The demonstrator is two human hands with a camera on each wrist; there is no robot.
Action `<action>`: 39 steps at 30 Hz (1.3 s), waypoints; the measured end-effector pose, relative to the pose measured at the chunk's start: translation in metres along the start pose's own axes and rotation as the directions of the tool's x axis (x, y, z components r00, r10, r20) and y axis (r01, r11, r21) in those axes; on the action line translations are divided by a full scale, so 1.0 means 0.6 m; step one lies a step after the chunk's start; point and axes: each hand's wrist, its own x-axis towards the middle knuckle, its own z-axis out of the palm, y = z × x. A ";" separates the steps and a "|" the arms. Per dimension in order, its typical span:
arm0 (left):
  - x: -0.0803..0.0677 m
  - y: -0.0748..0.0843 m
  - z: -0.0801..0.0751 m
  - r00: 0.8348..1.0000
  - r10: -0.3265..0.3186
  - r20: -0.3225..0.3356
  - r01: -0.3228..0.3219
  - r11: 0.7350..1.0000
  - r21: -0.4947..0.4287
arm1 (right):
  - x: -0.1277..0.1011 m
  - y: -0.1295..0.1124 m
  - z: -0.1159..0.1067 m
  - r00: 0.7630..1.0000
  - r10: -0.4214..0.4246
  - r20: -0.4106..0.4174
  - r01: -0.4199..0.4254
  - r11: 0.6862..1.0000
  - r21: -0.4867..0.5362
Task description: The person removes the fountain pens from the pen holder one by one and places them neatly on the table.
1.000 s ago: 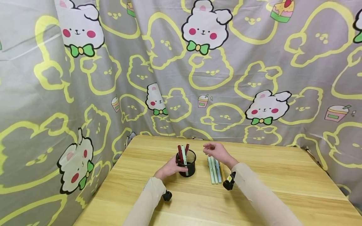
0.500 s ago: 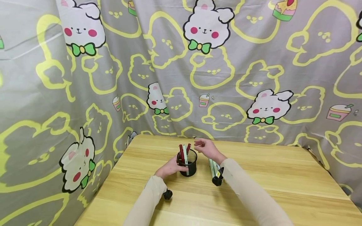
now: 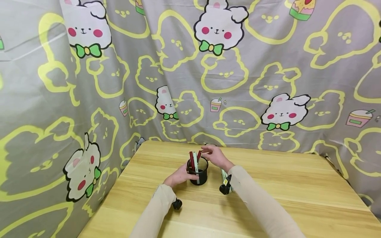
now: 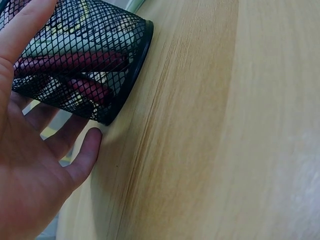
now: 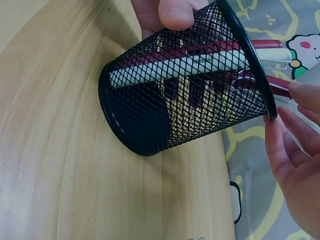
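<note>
My left hand grips the side of a black mesh pen cup, which stands upright on the table. In the right wrist view its thumb lies against the mesh. Inside the cup lean a pale green pen and two dark red pens, one beside the green and one at the right side. At the rim, my right hand pinches the upper end of that right-hand red pen; part of its grip is hidden. Other fingers of this hand touch the outside of the rim.
Several pale pens lie on the wooden table, right of the cup and mostly under my right forearm. A patterned grey curtain hangs behind the table and along its left side.
My right hand has moved left from above the loose pens to the cup's rim and the red pen. My left hand keeps its hold on the cup.
</note>
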 end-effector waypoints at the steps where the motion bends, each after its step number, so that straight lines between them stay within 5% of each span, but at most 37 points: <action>1: 0.000 -0.001 0.000 1.000 0.003 0.002 -0.003 1.000 0.000 | 0.001 0.000 0.001 1.000 -0.006 -0.002 0.006 1.000 0.000; 39: 0.001 -0.004 -0.002 1.000 0.015 0.010 -0.014 1.000 -0.017 | -0.001 0.010 0.008 0.996 -0.090 0.024 0.089 0.996 0.022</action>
